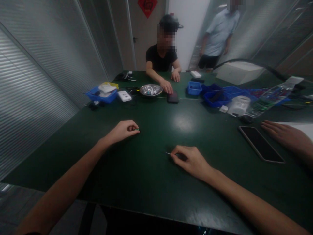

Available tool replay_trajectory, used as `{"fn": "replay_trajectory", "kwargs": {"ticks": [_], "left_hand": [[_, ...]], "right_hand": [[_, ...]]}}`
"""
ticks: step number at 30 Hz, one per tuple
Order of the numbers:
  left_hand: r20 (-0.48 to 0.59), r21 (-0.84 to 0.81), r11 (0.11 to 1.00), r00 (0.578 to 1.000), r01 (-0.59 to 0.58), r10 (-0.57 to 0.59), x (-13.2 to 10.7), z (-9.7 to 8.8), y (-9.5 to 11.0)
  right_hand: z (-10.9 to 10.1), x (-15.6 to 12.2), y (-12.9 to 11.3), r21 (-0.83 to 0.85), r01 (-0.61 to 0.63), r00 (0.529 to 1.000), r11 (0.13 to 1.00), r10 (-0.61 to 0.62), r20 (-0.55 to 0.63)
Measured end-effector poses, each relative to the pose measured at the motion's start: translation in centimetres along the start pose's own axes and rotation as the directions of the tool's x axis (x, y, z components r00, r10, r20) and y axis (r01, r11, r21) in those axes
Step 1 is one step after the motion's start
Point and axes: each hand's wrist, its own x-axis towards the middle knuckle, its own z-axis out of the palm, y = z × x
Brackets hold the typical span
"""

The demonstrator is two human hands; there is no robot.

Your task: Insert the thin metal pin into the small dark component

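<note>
My left hand point(126, 129) is closed in a pinch above the green table point(146, 169). A tiny green piece point(138, 129) shows between its thumb and fingertips, too small to name. Nearer to me and to the right, my right hand point(189, 158) rests low at the tabletop, fingers pinched together. From its fingertips a thin metal tip point(167, 153) points left; the rest of that slim tool is hidden in the hand. The two hands are apart.
Across the table, a person's hand point(166, 86) touches a dark flat box point(172, 97) beside a metal bowl point(151, 90). Blue bins point(195, 88), a plastic bottle point(271, 98) and a phone point(261, 143) lie right, near another person's hand point(286, 135). A blue basket point(102, 95) stands left.
</note>
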Motion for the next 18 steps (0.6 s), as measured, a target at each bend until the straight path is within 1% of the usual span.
{"fn": "replay_trajectory", "kwargs": {"ticks": [2, 4, 6, 8, 11, 18], "left_hand": [[0.053, -0.066, 0.990, 0.991, -0.121, 0.125, 0.0, 2.1, 2.4], [0.097, -0.135, 0.963, 0.965, -0.231, 0.245, -0.1, 4.2, 4.6], [0.123, -0.177, 0.933, 0.934, -0.312, 0.336, -0.3, 5.9, 6.1], [0.129, -0.189, 0.916, 0.916, -0.354, 0.380, -0.4, 6.9, 7.0], [0.132, -0.183, 0.912, 0.910, -0.368, 0.393, -0.6, 7.3, 7.3], [0.117, -0.179, 0.893, 0.892, -0.413, 0.436, -0.7, 7.4, 7.3]], "right_hand": [[0.1, 0.1, -0.1, -0.008, -0.012, 1.000, 1.000, 0.012, -0.021], [0.2, 0.1, -0.1, -0.013, -0.029, 0.999, 0.999, 0.029, -0.035], [0.3, 0.2, 0.0, -0.011, -0.043, 0.998, 0.999, 0.042, -0.038], [0.4, 0.2, 0.0, -0.008, -0.046, 0.998, 0.999, 0.046, -0.038], [0.5, 0.4, -0.1, -0.012, -0.042, 0.999, 0.999, 0.042, -0.033], [0.6, 0.4, 0.1, -0.050, -0.033, 0.999, 0.998, 0.032, -0.016]]}}
